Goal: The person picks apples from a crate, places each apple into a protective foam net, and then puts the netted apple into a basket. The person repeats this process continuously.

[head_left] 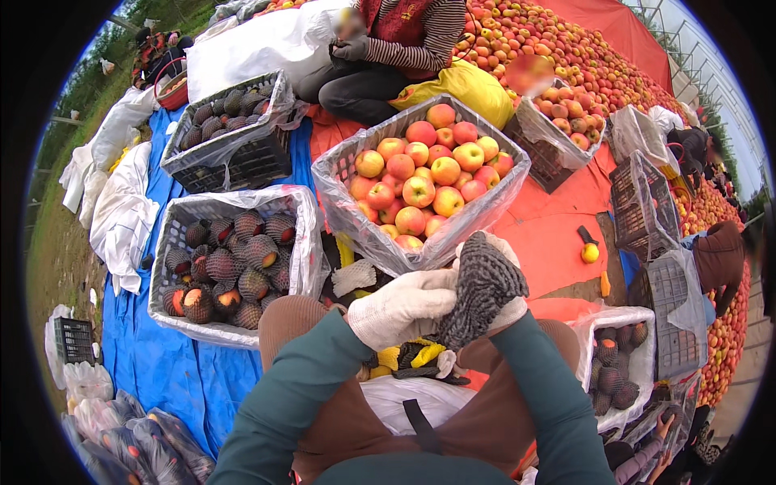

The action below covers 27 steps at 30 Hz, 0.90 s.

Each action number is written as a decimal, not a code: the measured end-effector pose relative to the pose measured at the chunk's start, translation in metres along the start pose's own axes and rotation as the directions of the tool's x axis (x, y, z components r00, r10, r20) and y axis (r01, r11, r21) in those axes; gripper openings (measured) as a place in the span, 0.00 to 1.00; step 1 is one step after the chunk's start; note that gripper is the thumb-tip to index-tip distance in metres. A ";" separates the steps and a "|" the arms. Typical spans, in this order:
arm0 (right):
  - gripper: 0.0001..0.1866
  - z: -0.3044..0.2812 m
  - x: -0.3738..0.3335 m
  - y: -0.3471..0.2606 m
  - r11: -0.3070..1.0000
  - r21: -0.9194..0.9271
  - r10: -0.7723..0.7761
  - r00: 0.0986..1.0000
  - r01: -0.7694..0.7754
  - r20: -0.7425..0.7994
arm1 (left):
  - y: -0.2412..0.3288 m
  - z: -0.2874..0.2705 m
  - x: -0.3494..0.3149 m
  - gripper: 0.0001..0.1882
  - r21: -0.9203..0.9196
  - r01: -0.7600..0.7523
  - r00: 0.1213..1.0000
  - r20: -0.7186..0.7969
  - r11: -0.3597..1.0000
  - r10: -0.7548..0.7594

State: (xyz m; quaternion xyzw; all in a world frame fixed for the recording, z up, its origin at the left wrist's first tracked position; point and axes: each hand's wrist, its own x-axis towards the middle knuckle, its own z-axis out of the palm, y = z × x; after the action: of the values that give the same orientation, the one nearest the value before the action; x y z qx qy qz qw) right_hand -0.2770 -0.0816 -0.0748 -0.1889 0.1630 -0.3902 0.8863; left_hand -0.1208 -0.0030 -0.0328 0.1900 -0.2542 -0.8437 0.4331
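My left hand [402,308], in a white work glove, grips the edge of a dark foam net sleeve [479,289]. My right hand [508,311], also in a white glove, is mostly hidden behind that sleeve and holds it from the other side. Both hands meet above my lap, just below a plastic-lined crate [347,206] full of bare red and yellow apples [420,190]. To the left stands a lined crate [171,234] of apples wrapped in dark net sleeves [242,263].
A seated person in a striped top [404,40] works across from me beside a big heap of apples [566,48]. More crates stand at the left rear [242,158] and right [647,202]. Blue tarp [162,364] and red tarp [550,226] cover the ground. Spare gloves [416,357] lie on my lap.
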 end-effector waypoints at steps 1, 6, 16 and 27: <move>0.12 0.002 -0.002 0.001 0.992 0.100 0.069 0.997 -0.071 0.023 | -0.008 -0.005 -0.002 0.30 0.081 0.127 0.991 0.026 0.989 -0.129; 0.11 0.029 0.001 0.006 0.983 0.092 0.176 0.956 -0.158 -0.234 | 0.004 -0.007 -0.018 0.24 0.258 0.013 0.999 -0.047 0.966 0.000; 0.16 0.029 0.010 0.027 0.733 -0.666 0.202 0.979 -0.139 0.017 | -0.020 -0.010 -0.002 0.35 -0.090 -0.039 0.999 -0.034 0.995 0.036; 0.13 0.038 0.057 0.064 0.702 -0.525 0.426 0.874 -0.481 -0.232 | 0.020 -0.007 -0.033 0.20 0.559 -0.323 0.925 0.016 0.764 0.380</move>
State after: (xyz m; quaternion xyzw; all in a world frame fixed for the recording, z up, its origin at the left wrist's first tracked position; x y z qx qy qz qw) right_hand -0.1834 -0.0766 -0.0788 -0.3796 0.3537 -0.1015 0.8488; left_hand -0.0860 0.0121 -0.0229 0.2970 -0.4958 -0.6274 0.5219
